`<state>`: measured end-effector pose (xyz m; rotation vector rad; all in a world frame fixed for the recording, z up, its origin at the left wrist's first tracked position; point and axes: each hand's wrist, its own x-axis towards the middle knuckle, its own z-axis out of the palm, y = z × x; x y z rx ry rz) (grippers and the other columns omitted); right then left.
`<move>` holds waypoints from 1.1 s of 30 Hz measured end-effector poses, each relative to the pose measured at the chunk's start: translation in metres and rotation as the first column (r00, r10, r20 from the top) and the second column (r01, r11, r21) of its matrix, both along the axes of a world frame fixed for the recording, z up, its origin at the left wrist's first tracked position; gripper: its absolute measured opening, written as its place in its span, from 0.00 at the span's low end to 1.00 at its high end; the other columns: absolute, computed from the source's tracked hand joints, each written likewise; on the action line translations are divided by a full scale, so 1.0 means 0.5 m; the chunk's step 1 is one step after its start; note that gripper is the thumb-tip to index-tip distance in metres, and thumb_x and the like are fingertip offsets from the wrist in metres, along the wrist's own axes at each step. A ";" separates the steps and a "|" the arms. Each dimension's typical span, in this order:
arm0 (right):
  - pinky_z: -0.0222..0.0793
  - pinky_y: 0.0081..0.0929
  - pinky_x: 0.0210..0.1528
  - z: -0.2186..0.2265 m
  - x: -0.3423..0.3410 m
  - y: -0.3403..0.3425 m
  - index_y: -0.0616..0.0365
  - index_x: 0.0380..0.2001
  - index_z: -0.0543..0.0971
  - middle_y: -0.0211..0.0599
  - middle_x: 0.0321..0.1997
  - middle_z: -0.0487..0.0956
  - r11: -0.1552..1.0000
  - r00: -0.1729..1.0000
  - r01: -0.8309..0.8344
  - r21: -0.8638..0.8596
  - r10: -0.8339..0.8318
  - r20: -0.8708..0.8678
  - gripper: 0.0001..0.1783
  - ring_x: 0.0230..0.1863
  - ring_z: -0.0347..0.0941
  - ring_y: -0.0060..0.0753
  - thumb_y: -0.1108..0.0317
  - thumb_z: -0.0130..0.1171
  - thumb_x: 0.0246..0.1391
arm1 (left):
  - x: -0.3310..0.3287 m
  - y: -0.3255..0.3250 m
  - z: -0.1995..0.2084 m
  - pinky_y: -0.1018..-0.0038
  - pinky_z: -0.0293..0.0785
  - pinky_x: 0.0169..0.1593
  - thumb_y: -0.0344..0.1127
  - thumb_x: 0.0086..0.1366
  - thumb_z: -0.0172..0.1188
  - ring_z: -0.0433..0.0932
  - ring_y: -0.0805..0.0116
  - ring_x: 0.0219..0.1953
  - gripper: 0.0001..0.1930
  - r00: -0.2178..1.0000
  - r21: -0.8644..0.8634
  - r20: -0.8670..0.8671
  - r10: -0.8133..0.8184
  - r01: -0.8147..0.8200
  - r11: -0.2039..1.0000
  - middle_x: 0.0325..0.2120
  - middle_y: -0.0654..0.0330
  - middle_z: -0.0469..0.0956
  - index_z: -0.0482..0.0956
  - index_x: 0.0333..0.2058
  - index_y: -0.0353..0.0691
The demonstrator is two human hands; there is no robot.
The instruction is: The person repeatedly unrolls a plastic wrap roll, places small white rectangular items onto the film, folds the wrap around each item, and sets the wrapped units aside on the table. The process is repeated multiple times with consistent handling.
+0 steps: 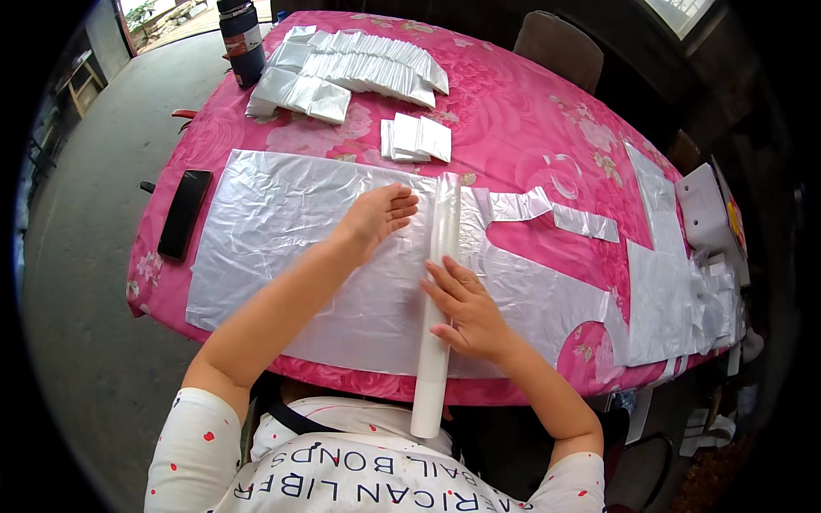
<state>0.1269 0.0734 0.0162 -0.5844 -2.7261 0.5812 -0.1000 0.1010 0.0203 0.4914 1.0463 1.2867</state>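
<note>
A thin, whitish plastic apron (pixel 325 248) lies flat across the table, its neck and strap end toward the right. Across it, running far to near, rests a long pale translucent roll (pixel 439 231); its near end juts past the table's front edge. My right hand (pixel 466 312) lies on the middle of this roll with fingers spread, not wrapped round it. Just left of the roll's far part, my left hand (pixel 380 220) is held over the apron. Its fingers are stretched out, and it holds nothing.
Folded plastic packets (pixel 368 68) cover the far left of the table, with a smaller stack (pixel 416 138) nearer. A dark bottle (pixel 242 43) and a black phone (pixel 185 214) stand or lie leftward. More plastic sheets (pixel 658 299) and a white box (pixel 706 205) are at right.
</note>
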 end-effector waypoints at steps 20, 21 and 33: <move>0.38 0.42 0.67 -0.045 -0.510 -0.038 0.59 0.50 0.72 0.44 0.58 0.66 0.851 0.872 -0.453 0.264 0.485 -0.067 0.30 0.66 0.49 0.43 0.46 0.44 0.55 | -0.249 -0.597 -0.002 0.77 0.67 0.48 0.27 0.61 0.50 0.71 0.71 0.45 0.17 0.691 0.013 -0.707 0.152 -0.202 0.979 0.47 0.56 0.69 0.66 0.50 0.30; 0.38 0.43 0.67 -0.039 -0.539 -0.046 0.60 0.49 0.72 0.45 0.58 0.66 0.852 0.872 -0.471 0.230 0.489 -0.027 0.30 0.66 0.49 0.43 0.46 0.44 0.55 | -0.239 -0.605 -0.001 0.77 0.67 0.48 0.27 0.61 0.50 0.71 0.70 0.45 0.18 0.660 0.017 -0.734 0.162 -0.220 0.975 0.48 0.56 0.68 0.66 0.50 0.30; 0.28 0.41 0.68 -0.076 -0.686 -0.181 0.69 0.60 0.52 0.64 0.65 0.47 0.940 0.847 0.229 -0.251 -0.320 -0.424 0.39 0.70 0.32 0.50 0.67 0.52 0.45 | -0.223 -0.602 -0.016 0.68 0.69 0.44 0.31 0.48 0.65 0.72 0.57 0.38 0.43 0.421 -0.096 -0.907 0.021 -0.256 0.962 0.38 0.52 0.70 0.49 0.59 0.29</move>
